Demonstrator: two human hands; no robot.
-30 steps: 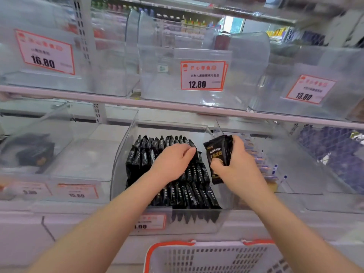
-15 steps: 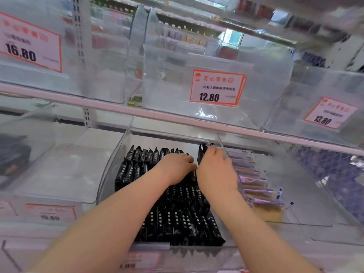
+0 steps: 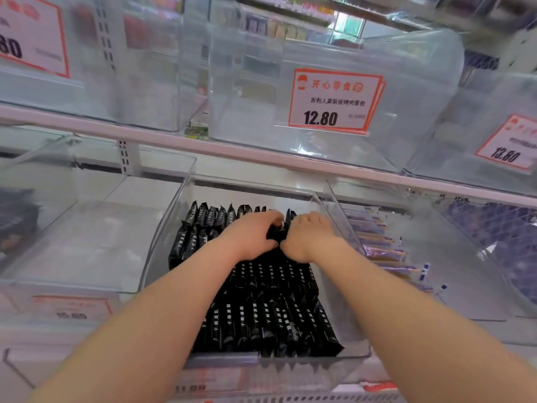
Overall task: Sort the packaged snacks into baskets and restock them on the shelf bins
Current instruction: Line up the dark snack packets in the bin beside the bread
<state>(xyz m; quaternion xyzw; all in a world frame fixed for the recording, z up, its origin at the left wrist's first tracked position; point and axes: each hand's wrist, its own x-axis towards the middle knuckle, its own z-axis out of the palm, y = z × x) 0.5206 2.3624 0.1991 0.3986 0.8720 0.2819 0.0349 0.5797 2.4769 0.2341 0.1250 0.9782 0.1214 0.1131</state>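
Observation:
Rows of black snack packets (image 3: 261, 315) stand packed in a clear shelf bin (image 3: 162, 245) on the lower shelf. Both my hands reach to the back of this bin, side by side. My left hand (image 3: 252, 235) curls its thumb and fingers round a black packet (image 3: 275, 230) that shows between the two hands. My right hand (image 3: 309, 238) arches over the back row just to the right, fingers curled down onto the same packets, with its fingertips hidden.
To the right, a clear bin (image 3: 453, 286) holds pale purple packets (image 3: 383, 251). A clear bin (image 3: 87, 245) to the left looks bare. Upper-shelf bins carry price cards, one reading 12.80 (image 3: 334, 101). A shelf rail (image 3: 232, 154) runs above my hands.
My right hand carried a black packet from above the bin's right side down into the back row. Both hands moved deeper into the bin, and the view moved closer; the basket below dropped out of sight.

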